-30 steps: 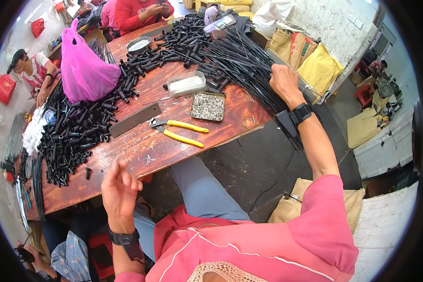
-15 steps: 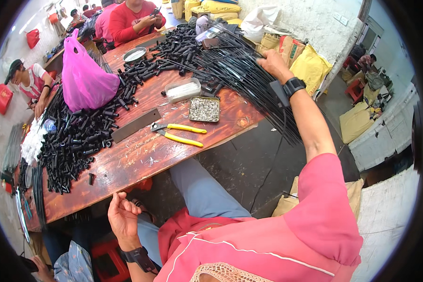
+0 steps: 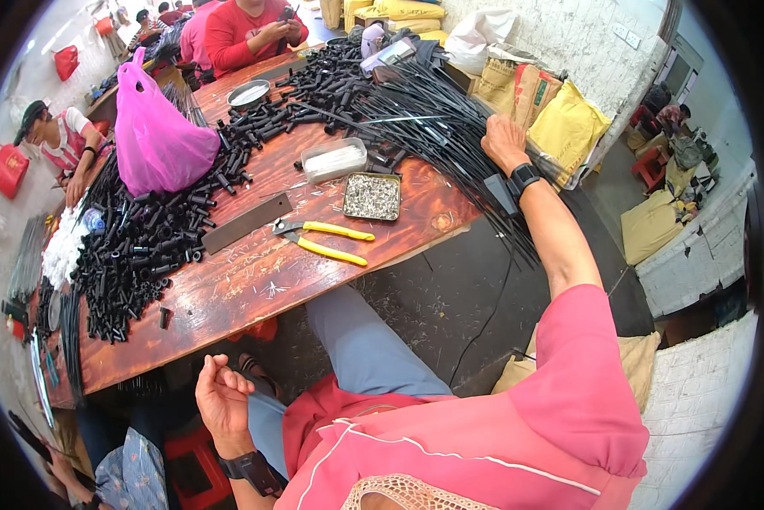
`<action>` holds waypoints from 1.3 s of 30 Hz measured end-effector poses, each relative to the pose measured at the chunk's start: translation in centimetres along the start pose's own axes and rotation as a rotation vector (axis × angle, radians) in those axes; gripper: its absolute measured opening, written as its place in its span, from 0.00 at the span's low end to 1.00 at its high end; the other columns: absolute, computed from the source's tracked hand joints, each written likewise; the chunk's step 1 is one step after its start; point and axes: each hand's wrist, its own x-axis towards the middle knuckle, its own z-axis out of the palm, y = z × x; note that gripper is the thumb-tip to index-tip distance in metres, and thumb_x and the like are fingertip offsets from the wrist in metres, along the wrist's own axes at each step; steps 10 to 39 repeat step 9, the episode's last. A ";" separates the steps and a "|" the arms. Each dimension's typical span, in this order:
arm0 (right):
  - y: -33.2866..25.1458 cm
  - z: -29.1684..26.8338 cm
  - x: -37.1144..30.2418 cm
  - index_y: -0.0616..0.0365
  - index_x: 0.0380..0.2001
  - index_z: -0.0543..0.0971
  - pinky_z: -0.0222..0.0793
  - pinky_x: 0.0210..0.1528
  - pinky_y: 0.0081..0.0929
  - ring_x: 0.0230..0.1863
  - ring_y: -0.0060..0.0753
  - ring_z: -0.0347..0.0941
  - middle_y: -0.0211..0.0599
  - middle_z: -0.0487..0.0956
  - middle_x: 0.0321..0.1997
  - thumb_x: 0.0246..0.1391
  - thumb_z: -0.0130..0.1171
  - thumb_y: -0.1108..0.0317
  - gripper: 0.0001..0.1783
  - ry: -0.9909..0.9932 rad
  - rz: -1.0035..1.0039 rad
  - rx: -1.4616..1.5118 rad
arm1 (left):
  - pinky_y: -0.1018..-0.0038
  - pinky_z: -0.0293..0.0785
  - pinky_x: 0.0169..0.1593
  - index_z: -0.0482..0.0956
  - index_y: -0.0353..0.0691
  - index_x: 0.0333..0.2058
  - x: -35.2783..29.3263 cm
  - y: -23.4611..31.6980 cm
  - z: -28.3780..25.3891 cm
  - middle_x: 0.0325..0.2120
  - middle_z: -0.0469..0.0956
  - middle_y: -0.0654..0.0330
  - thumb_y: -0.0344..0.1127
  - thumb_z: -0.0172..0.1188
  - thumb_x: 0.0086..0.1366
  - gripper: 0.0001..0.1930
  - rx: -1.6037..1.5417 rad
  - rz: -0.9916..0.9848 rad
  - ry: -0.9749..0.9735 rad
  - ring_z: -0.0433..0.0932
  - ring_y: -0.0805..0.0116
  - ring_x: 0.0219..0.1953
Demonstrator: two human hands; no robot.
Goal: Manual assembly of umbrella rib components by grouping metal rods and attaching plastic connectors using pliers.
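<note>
Over the right edge of the table (image 3: 416, 242) fans a big bundle of long thin black rods (image 3: 433, 119). My right hand (image 3: 505, 142), arm stretched out, is closed at the bundle's right side; its fingertips are partly hidden, and rods run beneath the wrist. Below the table's front edge my left hand (image 3: 222, 395) is raised, palm turned inward and fingers curled, with nothing visible in them. Between the hands lie yellow-handled cutting pliers (image 3: 335, 242), a flat metal strip (image 3: 246, 224), a tin of small silvery pieces (image 3: 372, 197) and a clear box of thin white sticks (image 3: 334, 161).
Short black tubes (image 3: 144, 263) are heaped across the table around a pink plastic bag (image 3: 163, 140). A round metal dish (image 3: 249, 93) stands farther back. Co-workers sit at the far side and left. Yellow sacks (image 3: 569, 127) lean by the right wall; a red stool (image 3: 197, 472) is at lower left.
My right hand has shifted slightly right and nearer along the rods, and its wrist has turned a little. My left hand has dropped slightly, its fingers still curled.
</note>
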 end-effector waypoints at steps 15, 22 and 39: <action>-1.5 -7.4 5.9 0.59 0.51 0.76 0.68 0.48 0.66 0.59 0.61 0.70 0.57 0.74 0.57 0.49 0.56 0.64 0.24 -0.335 0.064 0.145 | 0.66 0.71 0.25 0.79 0.37 0.37 0.9 1.1 0.2 0.14 0.70 0.62 0.43 0.51 0.71 0.15 -0.006 0.034 -0.061 0.71 0.66 0.16; -1.5 -7.4 5.9 0.59 0.51 0.76 0.68 0.48 0.66 0.59 0.61 0.70 0.57 0.74 0.57 0.49 0.56 0.64 0.24 -0.335 0.064 0.145 | 0.66 0.71 0.25 0.79 0.37 0.37 0.9 1.1 0.2 0.14 0.70 0.62 0.43 0.51 0.71 0.15 -0.006 0.034 -0.061 0.71 0.66 0.16; -1.5 -7.4 5.9 0.59 0.51 0.76 0.68 0.48 0.66 0.59 0.61 0.70 0.57 0.74 0.57 0.49 0.56 0.64 0.24 -0.335 0.064 0.145 | 0.66 0.71 0.25 0.79 0.37 0.37 0.9 1.1 0.2 0.14 0.70 0.62 0.43 0.51 0.71 0.15 -0.006 0.034 -0.061 0.71 0.66 0.16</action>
